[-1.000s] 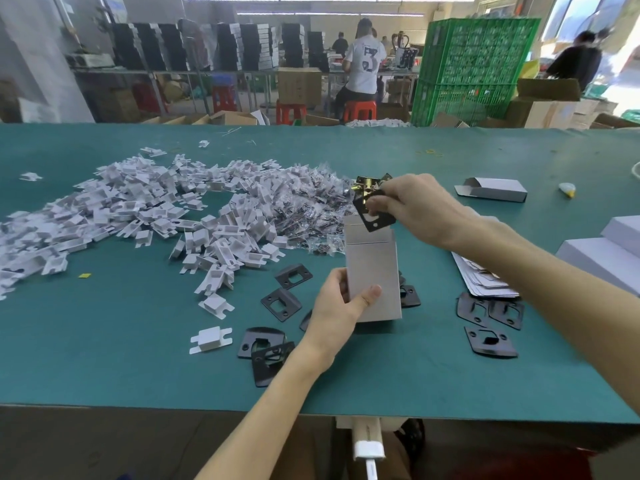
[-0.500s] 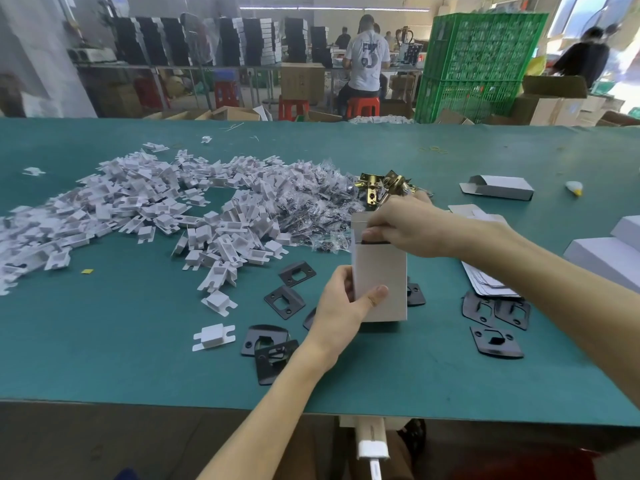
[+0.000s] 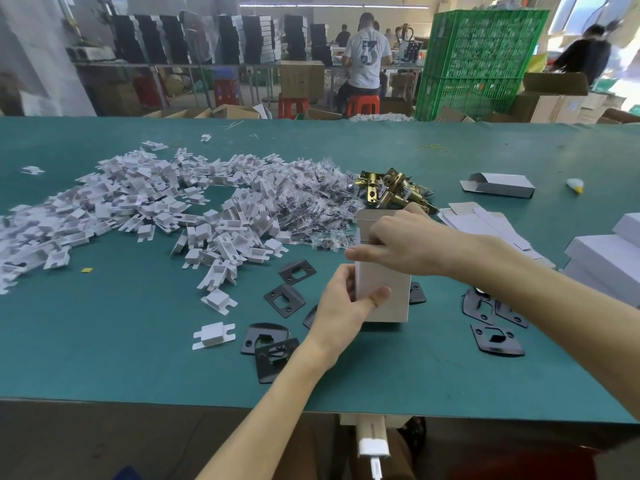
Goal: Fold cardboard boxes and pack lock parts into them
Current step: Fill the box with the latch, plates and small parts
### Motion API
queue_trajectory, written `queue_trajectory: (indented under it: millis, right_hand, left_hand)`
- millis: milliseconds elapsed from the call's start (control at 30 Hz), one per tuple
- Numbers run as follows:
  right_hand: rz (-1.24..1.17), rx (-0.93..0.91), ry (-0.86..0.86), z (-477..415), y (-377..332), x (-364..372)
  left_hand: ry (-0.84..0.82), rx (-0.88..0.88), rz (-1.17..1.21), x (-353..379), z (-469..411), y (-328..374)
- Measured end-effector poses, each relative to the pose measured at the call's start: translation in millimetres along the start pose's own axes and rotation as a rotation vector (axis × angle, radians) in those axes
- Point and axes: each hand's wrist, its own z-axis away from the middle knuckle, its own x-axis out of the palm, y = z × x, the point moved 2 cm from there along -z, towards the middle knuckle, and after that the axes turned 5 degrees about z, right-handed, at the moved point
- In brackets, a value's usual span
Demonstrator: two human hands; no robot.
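A small white cardboard box [image 3: 384,292] stands upright on the green table [image 3: 138,341], its top flap up. My left hand [image 3: 343,299] grips its left side, thumb across the front. My right hand [image 3: 398,245] lies over the box's open top with the fingers bent down at the opening; what they hold is hidden. Black lock plates [image 3: 285,299] lie around the box, more black plates [image 3: 495,337] to its right. Brass latch parts [image 3: 391,190] sit in a heap just behind the box.
A large heap of white plastic inserts [image 3: 121,216] and small bagged screws [image 3: 311,209] covers the left and middle. Flat box blanks [image 3: 485,226], a folded box [image 3: 498,185] and stacked white boxes [image 3: 606,258] are on the right. Green crates [image 3: 481,60] and seated workers are beyond the table.
My right hand carried a black plate with a brass part down from above the box to its open top; the plate is out of sight now. My left hand kept holding the box.
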Motion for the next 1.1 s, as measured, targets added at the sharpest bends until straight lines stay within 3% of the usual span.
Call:
queue_trajectory:
  millis: [200,333,433,533,733,900,1100]
  right_hand:
    - [-0.168,0.016,0.020,-3,5,-15]
    - [-0.368,0.103,0.342,-9,25,-35]
    - [-0.780,0.260,0.500,-20,52,-33]
    - [-1.032,0.366,0.387,-29,65,-2]
    - [-0.781,0.217,0.165,-35,51,65]
    - [-0.778,0.070,0.159,-32,26,75]
    - [-0.945,0.272,-0.059,-37,24,97]
  left_hand:
    - [0.015,0.009,-0.016,0,0,-2]
    - [0.016,0.010,0.006,-1,0,-3]
    - [0.006,0.000,-0.004,-1,-1,-4]
    - [0.008,-0.005,-0.018,0,-2,-5]
    - [0.028,0.004,0.003,-2,-2,-7]
    - [0.038,0.010,0.018,-2,-3,-5]
    - [0.040,0.014,-0.008,-1,-2,-3]
